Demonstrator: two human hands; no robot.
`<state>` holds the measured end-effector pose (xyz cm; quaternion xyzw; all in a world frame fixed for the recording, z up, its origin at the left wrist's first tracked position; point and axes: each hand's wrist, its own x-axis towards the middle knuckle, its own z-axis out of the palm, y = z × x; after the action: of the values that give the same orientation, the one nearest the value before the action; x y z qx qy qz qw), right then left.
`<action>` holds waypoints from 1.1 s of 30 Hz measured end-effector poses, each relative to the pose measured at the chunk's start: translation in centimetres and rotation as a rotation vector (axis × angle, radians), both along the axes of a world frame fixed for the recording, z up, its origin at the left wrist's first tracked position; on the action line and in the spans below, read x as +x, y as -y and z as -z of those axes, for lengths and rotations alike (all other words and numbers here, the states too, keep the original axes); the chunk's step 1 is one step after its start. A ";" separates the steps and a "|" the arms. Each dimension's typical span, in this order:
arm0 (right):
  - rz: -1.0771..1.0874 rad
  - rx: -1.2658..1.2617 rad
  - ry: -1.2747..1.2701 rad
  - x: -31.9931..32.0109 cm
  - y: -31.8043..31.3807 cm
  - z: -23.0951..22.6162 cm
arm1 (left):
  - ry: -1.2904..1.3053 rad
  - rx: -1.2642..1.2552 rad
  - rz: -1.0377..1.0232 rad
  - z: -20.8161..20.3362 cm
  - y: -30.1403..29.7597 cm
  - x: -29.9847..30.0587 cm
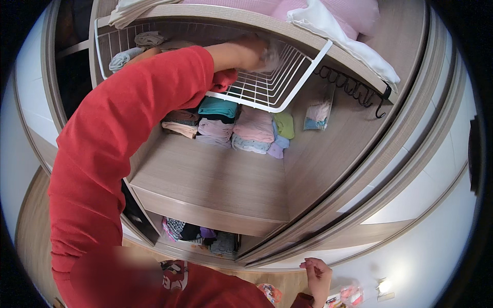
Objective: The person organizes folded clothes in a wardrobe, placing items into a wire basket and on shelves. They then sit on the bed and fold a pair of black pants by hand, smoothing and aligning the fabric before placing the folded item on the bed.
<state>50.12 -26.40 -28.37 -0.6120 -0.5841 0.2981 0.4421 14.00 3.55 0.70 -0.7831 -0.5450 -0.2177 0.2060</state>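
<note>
My left arm, in a red sleeve, reaches up across the view into a white wire basket (303,77) hung under a shelf. At its right part, my left hand (250,51) is closed on a crumpled, clear plastic bag (273,57); its fingertips are partly hidden and blurred. Rolled cloths lie at the basket's left end, among them a beige one (149,38) and a grey-blue one (125,58). Down at the lower right, my right hand (318,280) hangs away from the wardrobe. Its fingers are curled in, and nothing shows in them.
Folded clothes (254,124) stand in stacks on the shelf below the basket. A black hook rack (354,90) and a clear packet (318,114) are at the right wall. Pink bedding (328,15) and white cloth lie above. More clothes (200,236) fill the bottom compartment.
</note>
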 end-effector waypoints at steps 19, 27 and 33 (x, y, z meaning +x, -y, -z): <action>-0.097 -0.046 0.166 -2.2 0.0 -0.6 | 0.282 -0.335 0.298 -1.0 1.4 -2.7; -0.086 -0.096 0.255 -4.1 0.5 -2.4 | 0.018 -0.174 0.403 -0.8 0.6 -3.1; -0.112 -0.159 0.251 -4.9 0.4 -2.4 | -0.219 -0.070 0.428 0.5 1.4 -0.8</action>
<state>45.21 -26.77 -25.93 -0.6442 -0.6424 0.2886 0.2984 13.17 2.11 0.18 -0.9063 -0.3484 -0.1510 0.1856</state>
